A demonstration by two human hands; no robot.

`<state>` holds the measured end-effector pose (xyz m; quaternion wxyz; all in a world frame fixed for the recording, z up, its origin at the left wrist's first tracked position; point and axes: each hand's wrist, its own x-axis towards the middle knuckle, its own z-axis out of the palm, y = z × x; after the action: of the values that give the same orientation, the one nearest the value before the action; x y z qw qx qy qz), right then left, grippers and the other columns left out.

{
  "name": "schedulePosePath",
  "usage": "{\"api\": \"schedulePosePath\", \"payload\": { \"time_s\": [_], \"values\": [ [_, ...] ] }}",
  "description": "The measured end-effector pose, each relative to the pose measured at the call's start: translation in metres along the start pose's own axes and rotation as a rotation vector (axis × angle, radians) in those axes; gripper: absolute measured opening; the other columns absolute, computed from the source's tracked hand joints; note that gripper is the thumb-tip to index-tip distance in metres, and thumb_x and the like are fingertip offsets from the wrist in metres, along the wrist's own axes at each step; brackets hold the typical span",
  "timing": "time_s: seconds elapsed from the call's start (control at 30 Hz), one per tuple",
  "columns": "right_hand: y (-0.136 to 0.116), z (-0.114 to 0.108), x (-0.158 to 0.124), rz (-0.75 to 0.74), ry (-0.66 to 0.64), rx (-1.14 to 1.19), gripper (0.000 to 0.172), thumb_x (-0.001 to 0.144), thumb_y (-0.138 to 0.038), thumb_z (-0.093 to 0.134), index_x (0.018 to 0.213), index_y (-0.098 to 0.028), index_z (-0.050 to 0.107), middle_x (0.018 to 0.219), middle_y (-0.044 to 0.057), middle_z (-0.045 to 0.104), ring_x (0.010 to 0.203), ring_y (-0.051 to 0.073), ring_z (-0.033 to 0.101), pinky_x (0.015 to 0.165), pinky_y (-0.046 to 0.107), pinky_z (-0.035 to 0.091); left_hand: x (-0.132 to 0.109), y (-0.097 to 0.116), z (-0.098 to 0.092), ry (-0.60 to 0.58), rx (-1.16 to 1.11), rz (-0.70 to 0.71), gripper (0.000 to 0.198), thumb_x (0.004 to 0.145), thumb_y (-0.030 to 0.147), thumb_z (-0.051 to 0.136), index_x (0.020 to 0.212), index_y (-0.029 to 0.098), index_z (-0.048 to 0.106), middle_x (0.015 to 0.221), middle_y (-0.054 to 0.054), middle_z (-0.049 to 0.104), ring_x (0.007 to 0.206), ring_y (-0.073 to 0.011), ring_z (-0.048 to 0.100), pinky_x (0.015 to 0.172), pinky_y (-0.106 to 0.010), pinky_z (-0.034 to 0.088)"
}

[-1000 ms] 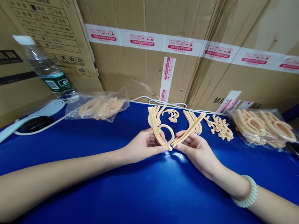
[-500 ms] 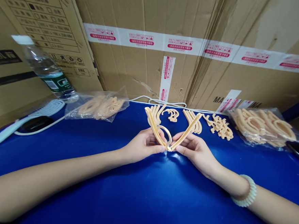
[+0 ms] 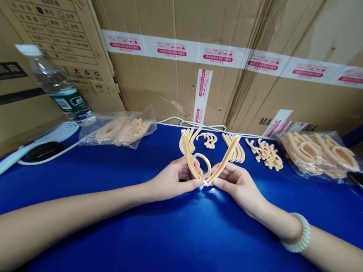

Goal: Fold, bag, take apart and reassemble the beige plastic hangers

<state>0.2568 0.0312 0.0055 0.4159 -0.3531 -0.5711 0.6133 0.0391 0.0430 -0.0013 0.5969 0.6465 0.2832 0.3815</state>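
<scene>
My left hand [image 3: 172,180] and my right hand [image 3: 237,184] meet over the blue table [image 3: 174,239], both pinching a peach plastic assembly. The left hand holds a curved arm with a ring hook [image 3: 195,162]. The right hand holds a second straight arm [image 3: 222,161]. The two arms join at their lower ends in a V between my thumbs. Behind the hands lie small piles of loose arms [image 3: 189,137], [image 3: 235,148], hooks [image 3: 208,139] and small clips [image 3: 267,154].
Cardboard boxes [image 3: 206,55] wall the table's back. A clear bag of peach parts [image 3: 119,129] lies at the left, another bag [image 3: 321,154] at the right. A water bottle [image 3: 56,85], a white comb [image 3: 34,142], a black object [image 3: 45,150] and a white cable [image 3: 194,123] are near the left and back.
The right arm piece has swung inward, so the V between the two arms is narrower. Both hands stay in nearly the same place.
</scene>
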Motion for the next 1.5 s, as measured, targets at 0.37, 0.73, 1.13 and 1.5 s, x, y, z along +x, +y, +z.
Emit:
{"api": "schedulePosePath", "payload": {
  "time_s": [0.37, 0.73, 1.13, 1.5],
  "values": [
    [-0.0026, 0.0016, -0.0006, -0.005, 0.001, -0.027, 0.027, 0.078, -0.036, 0.087, 0.091, -0.019, 0.071, 0.082, 0.003, 0.075, 0.076, 0.016, 0.071, 0.078, 0.030, 0.058, -0.0001, 0.0004, 0.0006, -0.012, 0.088, 0.003, 0.022, 0.082, 0.025, 0.072, 0.089, 0.017, 0.053, 0.089, -0.001, 0.063, 0.079, -0.0135, 0.065, 0.079, -0.031, 0.054],
    [-0.0042, 0.0012, -0.0011, -0.008, 0.044, -0.064, 0.028, 0.074, -0.037, 0.089, 0.089, -0.020, 0.073, 0.080, 0.004, 0.076, 0.075, 0.018, 0.073, 0.076, 0.033, 0.060, -0.0005, -0.0042, -0.0002, 0.037, 0.085, -0.030, 0.027, 0.079, 0.027, 0.076, 0.089, 0.018, 0.053, 0.092, -0.003, 0.068, 0.084, -0.0166, 0.069, 0.085, -0.036, 0.057],
    [-0.0026, 0.0019, -0.0013, 0.001, 0.082, -0.104, 0.029, 0.069, -0.035, 0.091, 0.087, -0.019, 0.075, 0.079, 0.004, 0.077, 0.071, 0.019, 0.074, 0.073, 0.032, 0.061, -0.0005, -0.0030, 0.0011, 0.068, 0.050, -0.087, 0.030, 0.076, 0.024, 0.078, 0.089, 0.017, 0.052, 0.087, -0.001, 0.070, 0.081, -0.0159, 0.070, 0.083, -0.034, 0.057],
    [-0.0007, 0.0043, -0.0022, -0.013, 0.128, -0.147, 0.032, 0.066, -0.039, 0.092, 0.083, -0.019, 0.075, 0.083, 0.006, 0.078, 0.074, 0.021, 0.074, 0.075, 0.034, 0.062, -0.0001, 0.0000, 0.0011, 0.068, 0.060, -0.101, 0.031, 0.074, 0.028, 0.081, 0.087, 0.017, 0.056, 0.084, -0.001, 0.069, 0.077, -0.0152, 0.068, 0.079, -0.032, 0.055]
  ]
}}
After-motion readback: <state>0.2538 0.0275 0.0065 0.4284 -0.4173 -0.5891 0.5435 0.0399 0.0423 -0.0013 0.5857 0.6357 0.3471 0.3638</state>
